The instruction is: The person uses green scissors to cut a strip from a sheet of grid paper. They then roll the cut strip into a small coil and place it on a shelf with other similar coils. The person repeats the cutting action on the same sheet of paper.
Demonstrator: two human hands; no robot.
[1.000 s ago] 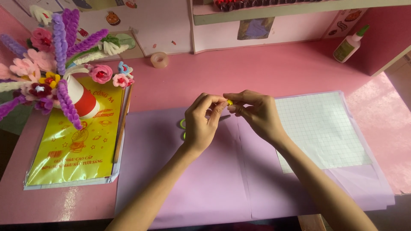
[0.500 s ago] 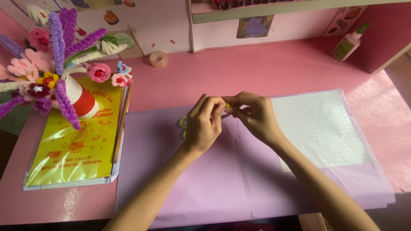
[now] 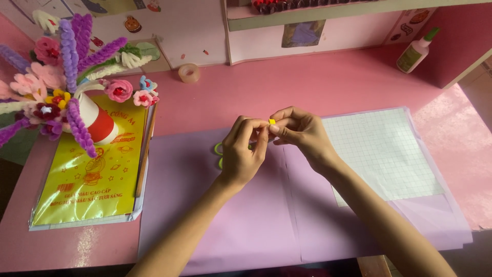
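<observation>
Yellow bead (image 3: pixel 272 121) sits pinched between the fingers of both the left hand (image 3: pixel 245 154) and right hand (image 3: pixel 301 132). It looks tiny, light and easily dropped. Fingertip grip seems best.

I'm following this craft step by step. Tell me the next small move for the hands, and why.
Probably keep pinching and working the small yellow piece: the left hand and right hand meet on it above the purple paper, nothing else in grasp.

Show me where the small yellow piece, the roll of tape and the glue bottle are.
small yellow piece (image 3: pixel 272 121), head view, on the bit showing between the fingertips.
roll of tape (image 3: pixel 189 73), head view, on its near rim.
glue bottle (image 3: pixel 414 55), head view, on its white body.
</observation>
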